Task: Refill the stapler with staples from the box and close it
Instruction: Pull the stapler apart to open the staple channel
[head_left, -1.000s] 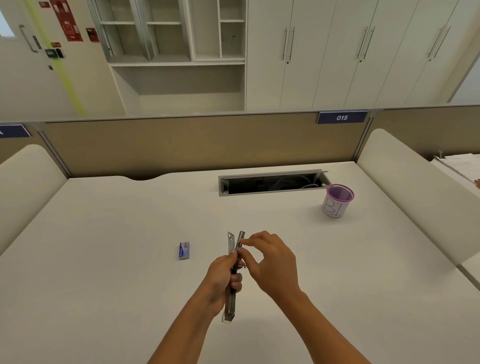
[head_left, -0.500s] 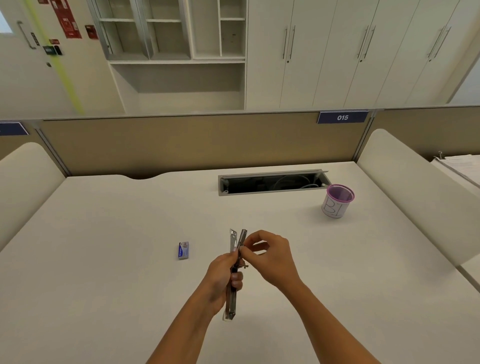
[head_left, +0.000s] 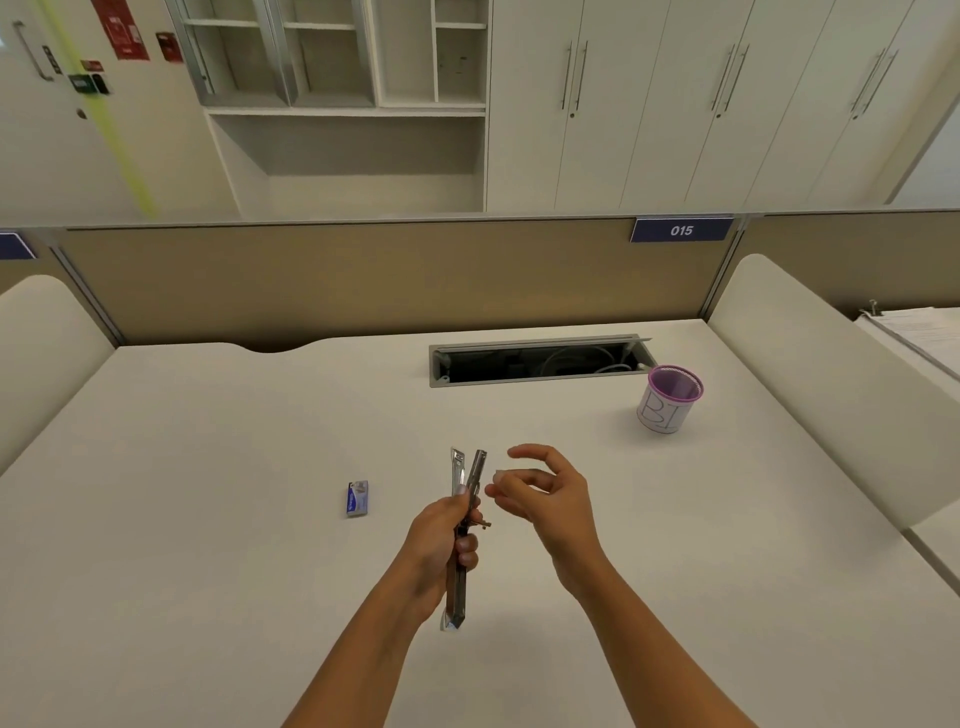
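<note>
Stapler (head_left: 464, 525) work is our subject, and we read the scene from the left side to the right. First, on the white worktop (head_left: 208, 519), lies the small blue box of staples (head_left: 357, 498), well apart from both hands. It rests flat and alone, so we judge it was left within easy reach for another strip.

Next is our left hand (head_left: 441, 540). Its fingers are wrapped around the middle of the stapler and lift it above the worktop, lengthwise, with the far end pointing away from us. At that far end the two metal arms stand apart in a narrow V, so the stapler is not yet closed. We think it is held this way so the open channel faces the other hand.

Just beside the open end is our right hand (head_left: 545, 496). Its fingers are loosely spread and touch nothing; whether a small strip is pinched between them, we cannot tell.

Farther right, near the cable slot (head_left: 537, 361), stands a purple-rimmed cup (head_left: 668, 399), which has no part in this work.
</note>
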